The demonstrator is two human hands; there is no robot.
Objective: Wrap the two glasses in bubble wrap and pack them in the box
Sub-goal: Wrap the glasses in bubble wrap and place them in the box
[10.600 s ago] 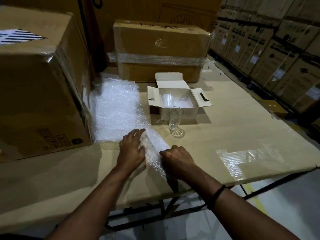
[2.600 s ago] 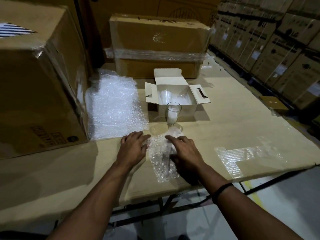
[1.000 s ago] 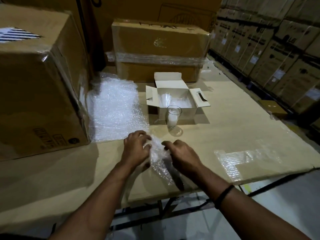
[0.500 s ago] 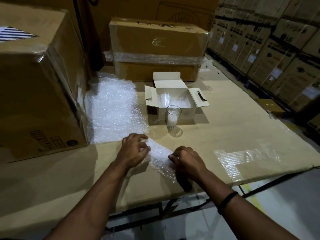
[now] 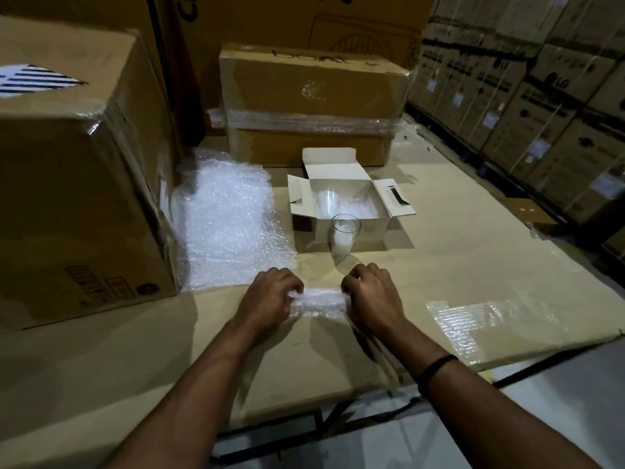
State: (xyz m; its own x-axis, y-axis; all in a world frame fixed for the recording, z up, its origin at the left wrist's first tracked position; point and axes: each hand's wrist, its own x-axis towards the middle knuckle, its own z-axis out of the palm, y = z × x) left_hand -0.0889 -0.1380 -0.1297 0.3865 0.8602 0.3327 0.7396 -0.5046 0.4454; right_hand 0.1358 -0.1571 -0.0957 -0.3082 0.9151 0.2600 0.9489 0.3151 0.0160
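My left hand and my right hand each grip one end of a short rolled bundle of bubble wrap, which lies crosswise on the cardboard-covered table. What the roll holds cannot be seen. Just beyond my hands stands a clear glass, upright and unwrapped. It is right in front of the small white box, whose flaps are open. Inside the box a second clear glass stands at the left beside some bubble wrap.
A large bubble wrap sheet lies flat to the left of the box. A big carton stands at the left and a taped carton behind the box. Stacked cartons line the right. The table edge runs close on my right.
The loose, slanted piece of bubble wrap between my hands has become a tight roll lying crosswise. Both hands now curl round its ends. The glass and box have not moved.
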